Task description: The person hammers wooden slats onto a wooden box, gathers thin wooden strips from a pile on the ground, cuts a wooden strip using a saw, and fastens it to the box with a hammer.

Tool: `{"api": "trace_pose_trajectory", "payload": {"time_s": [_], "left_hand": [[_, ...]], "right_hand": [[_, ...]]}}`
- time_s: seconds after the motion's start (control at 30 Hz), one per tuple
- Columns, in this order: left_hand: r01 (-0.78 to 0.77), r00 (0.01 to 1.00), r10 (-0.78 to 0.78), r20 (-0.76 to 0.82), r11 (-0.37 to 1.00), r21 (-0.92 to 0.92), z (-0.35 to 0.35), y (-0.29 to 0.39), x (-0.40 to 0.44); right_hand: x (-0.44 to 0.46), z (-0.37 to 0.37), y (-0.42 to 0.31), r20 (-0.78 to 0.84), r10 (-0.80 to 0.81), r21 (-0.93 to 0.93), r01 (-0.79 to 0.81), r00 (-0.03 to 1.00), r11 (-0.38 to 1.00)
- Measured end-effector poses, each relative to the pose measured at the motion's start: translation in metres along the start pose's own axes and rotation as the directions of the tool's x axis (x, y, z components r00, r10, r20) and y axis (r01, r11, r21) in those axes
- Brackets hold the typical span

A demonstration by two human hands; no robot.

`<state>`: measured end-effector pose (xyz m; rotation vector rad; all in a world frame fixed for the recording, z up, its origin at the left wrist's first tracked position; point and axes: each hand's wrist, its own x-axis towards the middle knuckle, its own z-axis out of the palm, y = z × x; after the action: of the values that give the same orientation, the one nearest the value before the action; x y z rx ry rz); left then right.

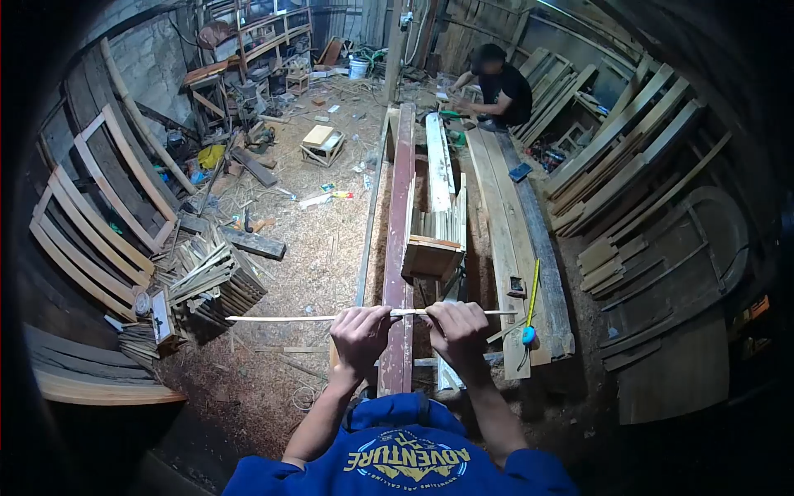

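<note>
A long thin wooden strip runs crosswise in front of me, held in both fists over a red-brown plank. My left hand is closed around it left of the plank's middle. Closed on the same strip to the right is my right hand, with a short span of wood between the two. Just beyond my hands a wooden box holds several upright thin strips. Right of my right hand, a blue tape measure lies on the planks with its yellow blade pulled out.
A co-worker in dark clothes sits at the far end of the planks. Bundled wood strips are stacked at the left. Curved frames lean on the left wall, boards on the right. A small stool stands on the shavings-covered floor.
</note>
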<state>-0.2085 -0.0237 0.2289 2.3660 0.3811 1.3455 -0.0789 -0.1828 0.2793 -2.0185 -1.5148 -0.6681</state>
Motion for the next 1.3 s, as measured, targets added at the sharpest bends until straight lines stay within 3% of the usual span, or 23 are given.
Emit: {"api": "trace_pose_trajectory", "payload": {"time_s": [0.13,0.2,0.23,0.33,0.4,0.47,0.63,0.67,0.77,0.93,1.03,1.17,1.3], "left_hand": [[-0.004,1.000,0.004,-0.028,1.000,-0.006,-0.017,-0.005,-0.005],[0.136,0.987,-0.138,-0.079,0.990,-0.027,-0.019,0.002,-0.014],[0.174,0.979,-0.179,-0.095,0.983,-0.066,-0.019,0.002,-0.016],[0.191,0.974,-0.202,-0.105,0.976,-0.105,-0.023,-0.006,-0.013],[0.161,0.979,-0.176,-0.106,0.978,-0.136,-0.031,-0.017,-0.011],[0.046,0.999,-0.046,-0.002,0.997,-0.054,-0.040,-0.028,-0.011],[-0.087,0.989,0.089,0.120,0.996,-0.019,-0.056,-0.044,-0.006],[-0.099,0.978,0.106,0.179,0.994,-0.046,-0.059,-0.045,-0.006],[-0.138,0.921,0.166,0.352,0.985,-0.104,-0.073,-0.047,-0.004],[-0.284,0.908,0.287,0.307,0.957,-0.054,-0.079,-0.055,-0.010],[-0.349,0.896,0.342,0.284,0.937,-0.029,-0.083,-0.060,-0.009],[-0.342,0.907,0.325,0.267,0.940,0.017,-0.081,-0.063,-0.017],[-0.303,0.918,0.266,0.294,0.949,0.086,-0.084,-0.062,-0.018]], "right_hand": [[0.000,0.012,-0.031,-0.084,0.042,-0.015,-0.043,0.996,0.999],[-0.001,0.023,-0.054,-0.231,0.287,0.033,-0.288,0.930,0.957],[0.004,0.024,-0.060,-0.272,0.305,0.062,-0.300,0.913,0.952],[0.011,0.022,-0.066,-0.187,0.329,0.073,-0.321,0.926,0.944],[0.012,0.015,-0.066,-0.150,0.310,0.057,-0.305,0.939,0.951],[0.010,0.015,-0.064,-0.066,0.264,0.071,-0.259,0.962,0.963],[0.004,0.013,-0.051,0.102,0.102,0.064,-0.108,0.990,0.992],[0.004,0.010,-0.051,0.103,0.098,0.070,-0.106,0.990,0.992],[0.007,-0.003,-0.051,0.306,0.063,0.147,-0.113,0.950,0.983],[0.000,0.009,-0.046,0.197,-0.064,0.176,0.029,0.978,0.984],[-0.007,0.017,-0.045,0.136,-0.231,0.038,0.228,0.963,0.973],[-0.008,0.015,-0.055,0.127,-0.168,-0.073,0.178,0.978,0.981],[-0.009,0.025,-0.060,0.072,-0.114,-0.067,0.119,0.991,0.991]]}}
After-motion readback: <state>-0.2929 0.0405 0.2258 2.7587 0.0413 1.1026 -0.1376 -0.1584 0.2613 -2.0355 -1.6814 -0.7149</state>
